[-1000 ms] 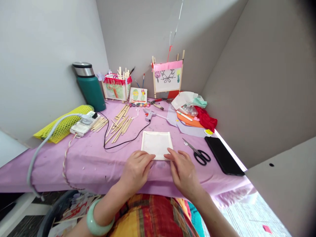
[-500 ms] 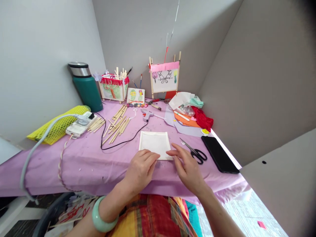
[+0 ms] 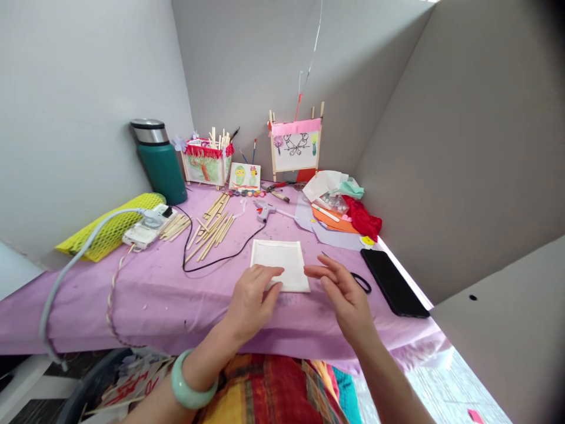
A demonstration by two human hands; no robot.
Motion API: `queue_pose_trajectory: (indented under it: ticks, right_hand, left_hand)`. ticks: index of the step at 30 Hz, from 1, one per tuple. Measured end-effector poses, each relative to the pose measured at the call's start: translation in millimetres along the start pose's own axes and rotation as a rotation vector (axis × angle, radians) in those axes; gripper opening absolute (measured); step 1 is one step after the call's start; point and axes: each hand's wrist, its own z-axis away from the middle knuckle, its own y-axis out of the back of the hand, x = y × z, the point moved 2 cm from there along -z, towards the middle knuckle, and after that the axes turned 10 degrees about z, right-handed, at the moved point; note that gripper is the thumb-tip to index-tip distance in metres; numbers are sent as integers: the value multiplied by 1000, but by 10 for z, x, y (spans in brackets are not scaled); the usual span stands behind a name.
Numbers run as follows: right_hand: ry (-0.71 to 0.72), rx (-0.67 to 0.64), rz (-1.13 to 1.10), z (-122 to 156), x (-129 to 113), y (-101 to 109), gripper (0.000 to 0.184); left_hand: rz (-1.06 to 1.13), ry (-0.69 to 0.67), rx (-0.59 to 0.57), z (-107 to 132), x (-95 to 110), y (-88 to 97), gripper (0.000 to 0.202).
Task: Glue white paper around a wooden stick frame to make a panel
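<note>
A square white panel with raised edges (image 3: 285, 259) lies flat near the table's front edge. My left hand (image 3: 255, 292) is over its lower left corner, thumb and fingers apart, with nothing visible between them; whether it touches the panel I cannot tell. Just right of the panel, my right hand (image 3: 344, 291) hovers with its fingers spread, holding nothing. It covers most of a pair of black-handled scissors (image 3: 362, 284). Beyond the panel rests a glue gun (image 3: 265, 211) with a glue stick in its back.
Bamboo sticks (image 3: 212, 232) lie left of the panel, near the glue gun's black cord (image 3: 220, 261). A power strip (image 3: 148, 229) and green bottle (image 3: 159, 168) stand further left. A black phone (image 3: 392, 282) and coloured papers (image 3: 338, 227) are at right.
My right hand has drawn away from the panel's edge to the right and now covers more of the scissors. My left hand's thumb and fingers have parted. The whole view has shifted slightly.
</note>
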Motion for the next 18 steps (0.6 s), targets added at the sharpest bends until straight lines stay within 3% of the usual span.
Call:
queue_pose_trajectory:
  ticks: [4, 7, 11, 18]
  right_hand:
    - [-143, -76, -630, 117, -214, -215, 33]
    - [-253, -121, -912, 218, -295, -382, 32]
    - [-336, -112, -1054, 275, -268, -458, 33]
    - [-345, -56, -1046, 305, -212, -505, 34]
  left_hand:
    - [349, 215, 57, -4, 158, 18, 16]
    - [635, 391, 88, 35, 231, -26, 16]
    - [697, 487, 181, 76, 237, -45, 15]
    - [700, 526, 230, 104, 221, -65, 16]
